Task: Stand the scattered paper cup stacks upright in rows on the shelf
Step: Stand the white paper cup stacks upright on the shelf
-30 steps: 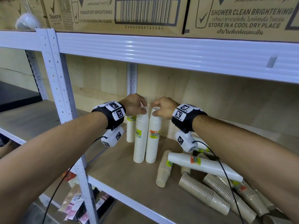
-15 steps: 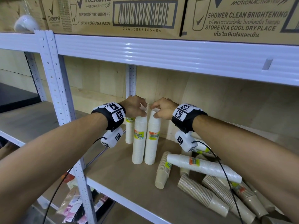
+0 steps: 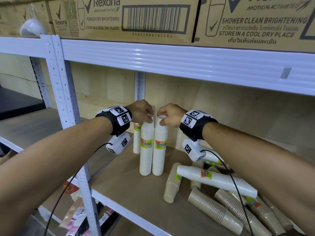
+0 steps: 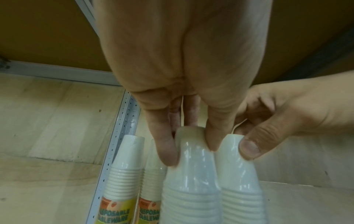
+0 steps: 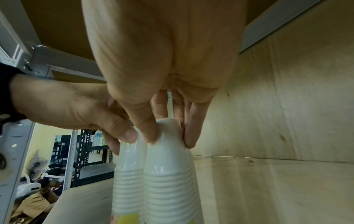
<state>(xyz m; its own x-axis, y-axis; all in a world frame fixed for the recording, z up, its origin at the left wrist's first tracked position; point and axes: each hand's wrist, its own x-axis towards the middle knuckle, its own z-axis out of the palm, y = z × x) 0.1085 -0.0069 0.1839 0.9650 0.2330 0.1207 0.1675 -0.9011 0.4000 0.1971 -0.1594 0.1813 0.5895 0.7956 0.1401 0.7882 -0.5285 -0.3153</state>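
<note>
Two tall white cup stacks stand upright side by side on the wooden shelf point(image 3: 119, 189). My left hand point(image 3: 144, 114) pinches the top of the left white stack point(image 3: 146, 150), and in the left wrist view my left hand point(image 4: 189, 136) has a finger and thumb on either side of that stack point(image 4: 189, 174). My right hand point(image 3: 163, 118) pinches the top of the right white stack point(image 3: 160, 150); in the right wrist view my right hand point(image 5: 168, 133) grips that stack point(image 5: 168, 174). Two more upright stacks point(image 4: 124, 166) stand behind them near the rear post.
To the right lie a long white stack point(image 3: 216, 179), several brown stacks point(image 3: 214, 212) and a short tan stack point(image 3: 173, 183) that leans. A white upright post point(image 3: 64, 103) stands at the left, and the shelf beam point(image 3: 170, 60) with cardboard boxes runs close overhead.
Both hands keep their hold on the tops of the two upright stacks. The stacks have barely shifted; only the view has moved slightly.
</note>
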